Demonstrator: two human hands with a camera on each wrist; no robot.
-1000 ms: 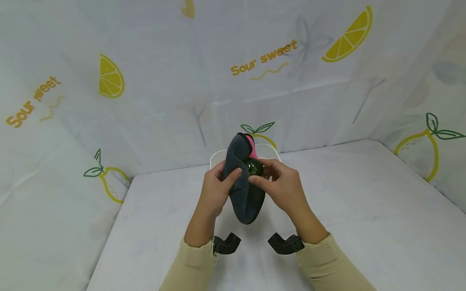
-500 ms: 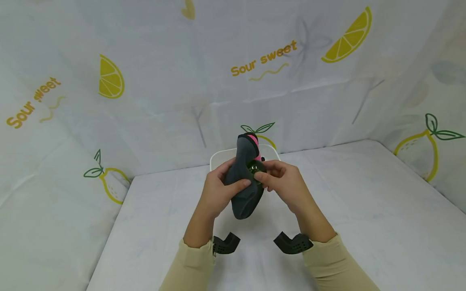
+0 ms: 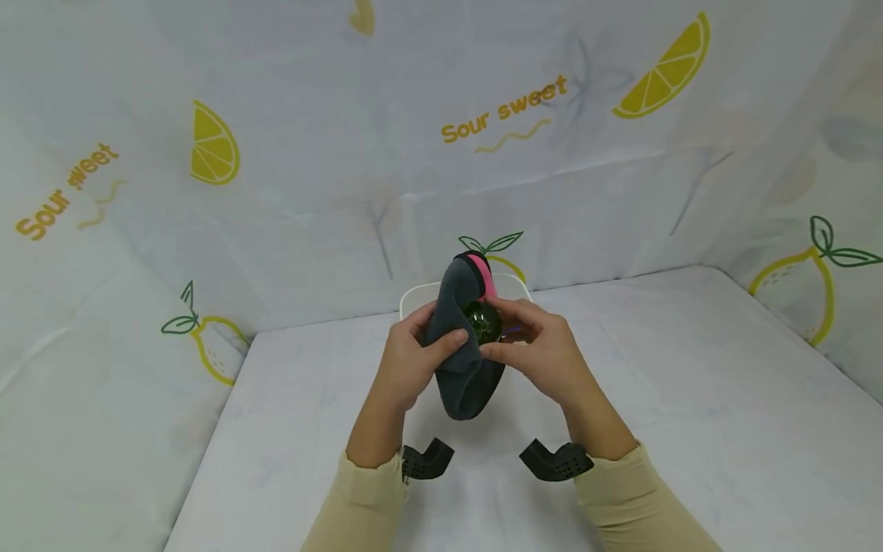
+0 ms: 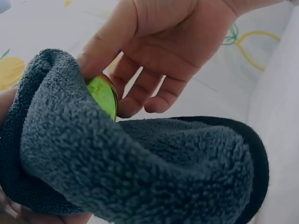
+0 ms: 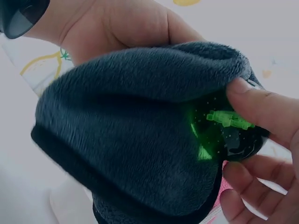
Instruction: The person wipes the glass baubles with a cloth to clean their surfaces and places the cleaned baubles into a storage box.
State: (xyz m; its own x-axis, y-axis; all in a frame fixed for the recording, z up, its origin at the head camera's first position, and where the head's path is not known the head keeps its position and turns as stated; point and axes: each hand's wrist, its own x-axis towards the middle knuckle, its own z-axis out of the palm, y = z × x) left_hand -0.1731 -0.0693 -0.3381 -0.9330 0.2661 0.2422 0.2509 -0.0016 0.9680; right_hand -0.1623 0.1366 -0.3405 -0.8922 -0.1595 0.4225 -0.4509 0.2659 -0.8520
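A dark blue-grey fleece cloth [image 3: 451, 299] with black edging is held up in front of me, folded over on itself. My left hand [image 3: 410, 360] grips its left side, with the thumb lying across the front. Against the cloth sits a shiny, see-through dark green ball [image 3: 485, 322]; the right wrist view shows specks and a bright green shape inside the ball [image 5: 229, 135]. My right hand [image 3: 541, 349] pinches the ball from the right, thumb on its near side. Part of the ball is covered by the cloth and fingers.
Behind the hands stands a white container [image 3: 415, 295], mostly hidden. Something pink [image 3: 487, 280] shows beside the cloth's upper edge. A white sheet covers the table [image 3: 690, 383], and a lemon-printed curtain [image 3: 310, 230] hangs at the back.
My right hand has shifted slightly right, and its thumb has slid lower on the ball. More of the ball shows than half a second ago. The cloth has twisted and crumpled a little.
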